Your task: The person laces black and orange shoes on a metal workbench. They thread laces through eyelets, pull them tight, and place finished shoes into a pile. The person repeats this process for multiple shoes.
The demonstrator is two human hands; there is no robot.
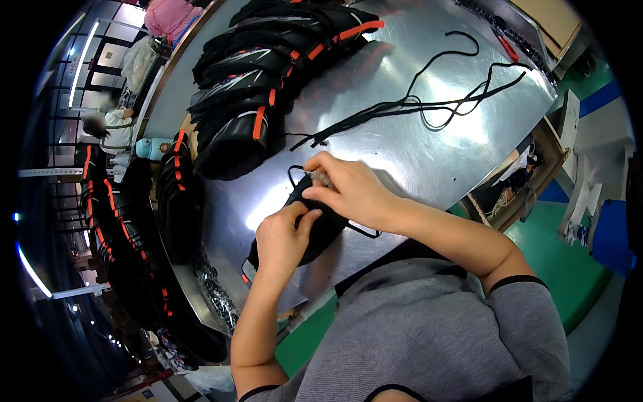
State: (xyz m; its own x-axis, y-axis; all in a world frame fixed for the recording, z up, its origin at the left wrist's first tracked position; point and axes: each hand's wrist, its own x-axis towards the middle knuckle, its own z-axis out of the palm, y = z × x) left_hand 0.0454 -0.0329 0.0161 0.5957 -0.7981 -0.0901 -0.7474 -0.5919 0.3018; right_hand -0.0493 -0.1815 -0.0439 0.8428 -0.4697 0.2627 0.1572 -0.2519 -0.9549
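Observation:
A black shoe upper (315, 231) lies on the shiny metal table (415, 134) right in front of me. My left hand (281, 238) grips its near side, thumb pressed on top. My right hand (345, 187) pinches a black lace (295, 173) at the upper's far edge, fingers closed around it. A loop of the lace shows just left of the fingers, and another strand (365, 231) trails out under my right wrist.
A row of black shoe uppers with orange strips (268, 74) is stacked at the table's far left. Loose black laces (429, 100) lie spread across the far right. More uppers (127, 228) hang on a rack to the left. A person in pink (167, 17) stands far off.

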